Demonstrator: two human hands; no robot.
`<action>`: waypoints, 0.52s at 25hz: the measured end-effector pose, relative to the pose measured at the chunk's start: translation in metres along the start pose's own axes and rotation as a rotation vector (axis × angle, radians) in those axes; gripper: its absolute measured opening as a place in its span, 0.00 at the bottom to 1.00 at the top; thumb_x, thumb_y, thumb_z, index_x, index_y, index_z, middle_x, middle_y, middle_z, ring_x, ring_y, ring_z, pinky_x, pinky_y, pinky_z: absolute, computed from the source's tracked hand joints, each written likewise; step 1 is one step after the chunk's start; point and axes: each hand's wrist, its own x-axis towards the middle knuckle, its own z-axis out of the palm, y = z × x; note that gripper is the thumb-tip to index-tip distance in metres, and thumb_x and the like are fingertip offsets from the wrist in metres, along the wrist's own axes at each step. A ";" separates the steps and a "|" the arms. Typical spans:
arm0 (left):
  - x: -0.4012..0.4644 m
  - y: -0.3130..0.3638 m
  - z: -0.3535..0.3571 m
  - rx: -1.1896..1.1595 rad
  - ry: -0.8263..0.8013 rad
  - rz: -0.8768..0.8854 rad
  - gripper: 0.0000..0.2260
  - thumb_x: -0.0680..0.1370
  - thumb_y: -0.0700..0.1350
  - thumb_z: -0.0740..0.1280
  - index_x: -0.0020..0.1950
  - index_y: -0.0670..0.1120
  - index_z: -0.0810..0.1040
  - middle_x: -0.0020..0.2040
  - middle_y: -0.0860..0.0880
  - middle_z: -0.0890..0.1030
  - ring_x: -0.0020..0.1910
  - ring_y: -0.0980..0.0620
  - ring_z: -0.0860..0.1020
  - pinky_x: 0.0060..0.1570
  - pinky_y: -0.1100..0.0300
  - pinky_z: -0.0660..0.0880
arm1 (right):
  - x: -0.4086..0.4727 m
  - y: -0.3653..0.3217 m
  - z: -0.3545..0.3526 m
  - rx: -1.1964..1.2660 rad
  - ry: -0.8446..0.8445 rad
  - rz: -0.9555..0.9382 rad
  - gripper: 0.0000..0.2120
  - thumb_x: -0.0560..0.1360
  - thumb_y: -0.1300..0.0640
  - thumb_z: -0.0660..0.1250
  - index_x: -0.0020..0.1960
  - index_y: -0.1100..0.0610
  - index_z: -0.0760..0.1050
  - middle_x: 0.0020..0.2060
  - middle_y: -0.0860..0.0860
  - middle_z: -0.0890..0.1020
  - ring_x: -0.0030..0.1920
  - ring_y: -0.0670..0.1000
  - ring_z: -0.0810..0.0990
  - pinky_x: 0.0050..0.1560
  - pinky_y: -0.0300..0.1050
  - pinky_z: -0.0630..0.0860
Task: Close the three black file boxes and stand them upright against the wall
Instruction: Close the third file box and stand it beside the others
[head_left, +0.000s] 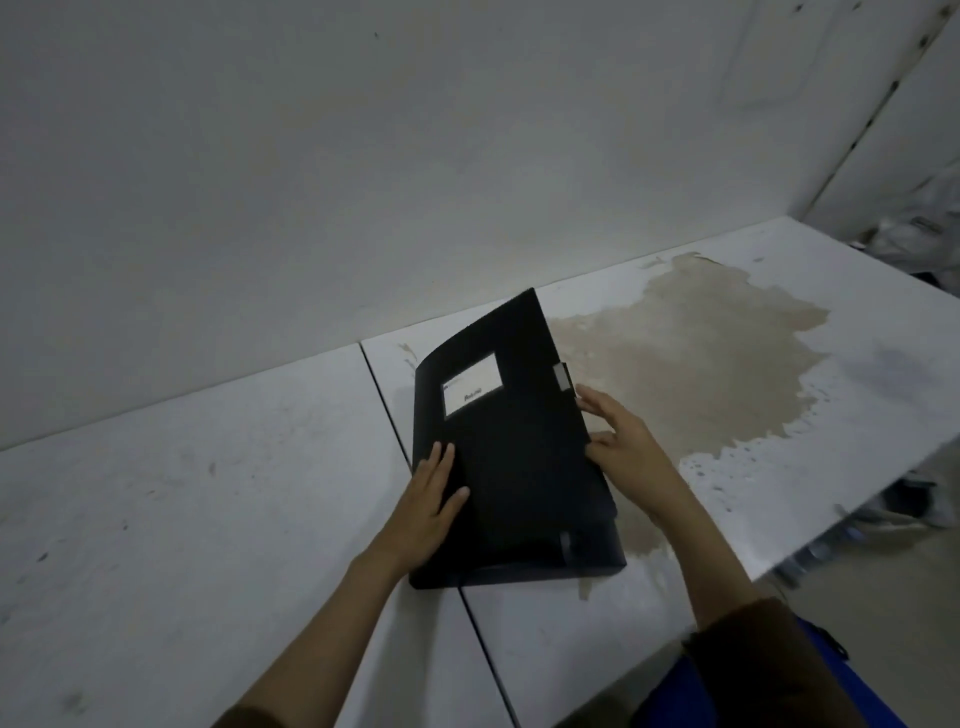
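Note:
One black file box (511, 457) lies flat on the white table (208, 493), its lid lowered but slightly bowed at the far end. The lid carries a white label window and a grey clasp tab (562, 375) on its right edge. My left hand (434, 501) rests flat on the lid's near left part, fingers spread. My right hand (621, 441) touches the lid's right edge just below the clasp, fingers extended. Only this one file box is in view.
A plain white wall (363, 182) runs along the table's far edge. A large tan stain (691, 374) covers the table to the right of the box. A dark seam (387, 410) splits the tabletop. Clutter lies past the right edge (914, 504).

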 end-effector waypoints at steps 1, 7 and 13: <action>0.003 -0.005 0.006 0.070 -0.035 -0.012 0.29 0.81 0.54 0.52 0.76 0.50 0.40 0.79 0.50 0.40 0.77 0.50 0.41 0.75 0.53 0.44 | 0.000 0.015 0.002 -0.021 0.071 0.031 0.29 0.75 0.73 0.57 0.72 0.54 0.62 0.66 0.48 0.70 0.49 0.50 0.80 0.39 0.31 0.77; 0.013 -0.015 0.026 0.355 -0.110 0.004 0.32 0.80 0.58 0.50 0.73 0.50 0.32 0.76 0.52 0.32 0.74 0.51 0.31 0.74 0.50 0.37 | -0.006 0.082 0.035 -0.067 0.321 0.164 0.25 0.74 0.71 0.58 0.70 0.58 0.65 0.67 0.56 0.71 0.65 0.53 0.71 0.62 0.41 0.67; 0.011 -0.023 0.033 0.440 -0.093 0.013 0.32 0.80 0.59 0.48 0.69 0.49 0.28 0.70 0.55 0.27 0.70 0.53 0.27 0.72 0.50 0.35 | 0.002 0.104 0.049 -0.338 0.266 0.168 0.26 0.75 0.67 0.58 0.72 0.57 0.60 0.73 0.55 0.64 0.70 0.55 0.66 0.70 0.55 0.67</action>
